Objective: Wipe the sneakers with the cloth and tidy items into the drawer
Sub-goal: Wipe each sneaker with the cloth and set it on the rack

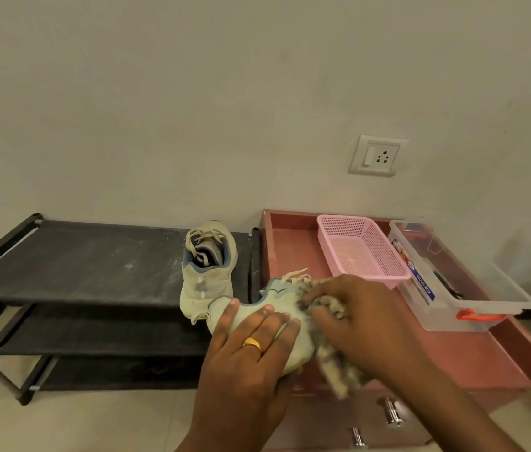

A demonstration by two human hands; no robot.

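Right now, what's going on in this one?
A person is cleaning a pale sneaker. The left hand grips it from above while the right hand holds a mottled cloth against it. The second sneaker stands on the top shelf of the black shoe rack. Beside the rack, the drawer is open and holds a pink basket and a clear plastic box.
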